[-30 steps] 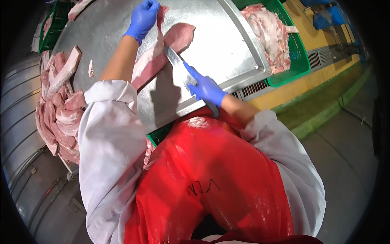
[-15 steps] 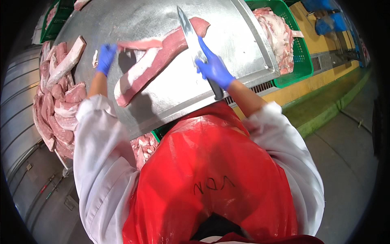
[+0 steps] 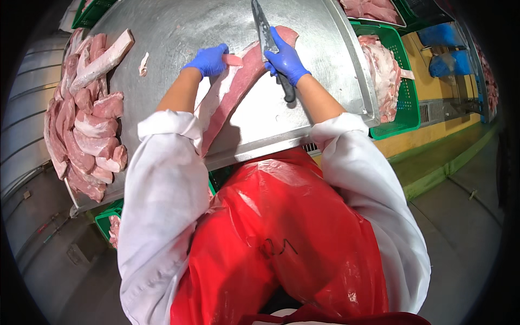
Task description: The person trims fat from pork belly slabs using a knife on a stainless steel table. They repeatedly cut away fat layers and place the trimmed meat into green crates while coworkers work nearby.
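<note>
A long piece of pink meat with a pale fatty side lies slantwise on the metal table. My left hand, in a blue glove, is closed on a meat strip whose short pink end shows past the fingers, over the slab's left side. In my right hand, also gloved in blue, is a knife; its blade points away from me and its black handle sticks out below the palm. The blade lies over the upper part of the slab, but whether it touches the meat I cannot tell.
Cut meat pieces are heaped on the left of the metal table, near a small white scrap. Beyond the right edge stands a green crate holding pale meat. Another green crate sits below the table's left corner.
My left hand has come right, close to the knife, and the strip that stretched from it is now mostly hidden. The whole view has shifted slightly; the knife is still in my right hand.
</note>
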{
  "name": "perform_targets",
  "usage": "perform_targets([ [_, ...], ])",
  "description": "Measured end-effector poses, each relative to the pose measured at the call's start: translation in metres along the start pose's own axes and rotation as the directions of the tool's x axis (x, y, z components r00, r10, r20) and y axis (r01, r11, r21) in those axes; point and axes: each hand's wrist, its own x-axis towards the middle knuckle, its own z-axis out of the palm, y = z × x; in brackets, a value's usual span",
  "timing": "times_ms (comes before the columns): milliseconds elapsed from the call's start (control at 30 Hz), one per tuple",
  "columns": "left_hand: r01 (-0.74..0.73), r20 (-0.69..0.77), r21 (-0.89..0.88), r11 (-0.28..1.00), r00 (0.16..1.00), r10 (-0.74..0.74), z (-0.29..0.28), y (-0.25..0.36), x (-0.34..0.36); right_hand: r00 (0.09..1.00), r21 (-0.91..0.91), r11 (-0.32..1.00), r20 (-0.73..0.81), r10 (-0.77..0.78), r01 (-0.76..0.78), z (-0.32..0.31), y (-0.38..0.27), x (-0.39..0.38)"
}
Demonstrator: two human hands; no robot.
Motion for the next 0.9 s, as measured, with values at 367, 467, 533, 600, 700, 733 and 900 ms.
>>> perform_targets([
  [367,-0.106,0.117,0.119,0.987,0.989,0.092,-0.079,0.092,0.008,0.966,-0.051,0.999,0.258,0.029,-0.016,0.027,0.006,-0.103],
  [467,-0.277,0.025,0.386,0.88,0.957,0.29,-0.085,0.119,0.009,0.973,-0.135,0.982,0.172,0.152,-0.13,0.035,-0.011,-0.032],
  [533,-0.237,0.025,0.389,0.89,0.969,0.247,-0.091,0.111,0.011,0.97,-0.224,0.97,0.201,0.136,-0.09,0.044,-0.011,-0.026],
  [600,-0.2,0.044,0.373,0.906,0.979,0.198,-0.094,0.092,0.012,0.957,-0.217,0.975,0.273,0.103,-0.043,0.053,0.003,-0.049],
  [700,-0.086,0.075,0.288,0.954,0.995,0.068,-0.106,0.113,-0.006,0.943,-0.131,0.991,0.327,0.056,-0.013,0.041,0.02,-0.111],
  [733,-0.128,0.033,0.352,0.927,0.992,0.124,-0.11,0.12,-0.013,0.945,-0.132,0.991,0.319,0.073,-0.032,0.042,0.02,-0.107],
  [900,-0.172,-0.002,0.465,0.868,0.981,0.196,-0.129,0.127,-0.028,0.943,-0.228,0.972,0.305,0.132,-0.062,0.061,-0.011,-0.047],
])
